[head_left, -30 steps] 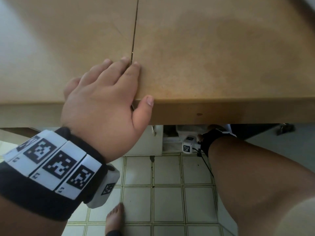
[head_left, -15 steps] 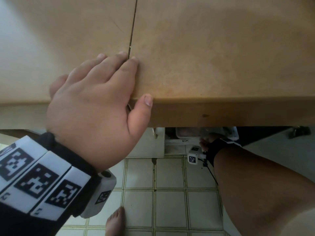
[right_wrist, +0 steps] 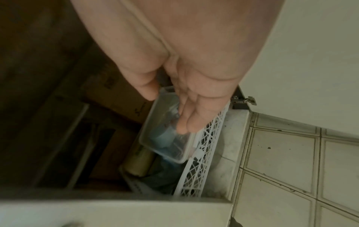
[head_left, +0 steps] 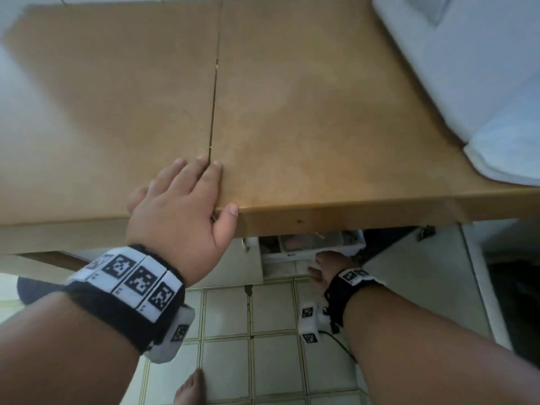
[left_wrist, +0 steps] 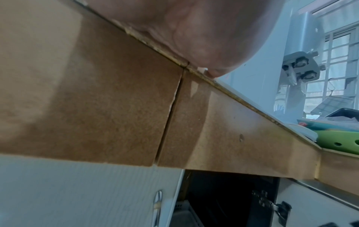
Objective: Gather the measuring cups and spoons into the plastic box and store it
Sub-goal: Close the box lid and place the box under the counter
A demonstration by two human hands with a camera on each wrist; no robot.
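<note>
The clear plastic box point(right_wrist: 167, 130) sat inside the open cabinet point(right_wrist: 58, 122) under the countertop point(head_left: 321, 127), resting in a white lattice basket point(right_wrist: 202, 162) at the cabinet's front edge. Bluish shapes showed through its walls, too blurred to name. In the head view the plastic box point(head_left: 309, 242) showed only partly below the countertop's front lip.

The right hand point(right_wrist: 186, 86) hung just above the box with its fingers point(right_wrist: 186, 122) straight and close together, pointing down over the box's near rim; whether they touched it could not be told. It gripped nothing. In the head view the right hand point(head_left: 330, 266) reached in below the countertop.

The left hand point(head_left: 178, 209) lay flat on the countertop's front edge, fingers extended beside the seam point(head_left: 214, 92) and the thumb over the edge, holding nothing.

A white cabinet door point(left_wrist: 87, 192) with a metal handle stood left of the opening. Pale floor tiles point(head_left: 277, 314) lay below the countertop, and a white surface point(head_left: 482, 68) adjoined its right side.
</note>
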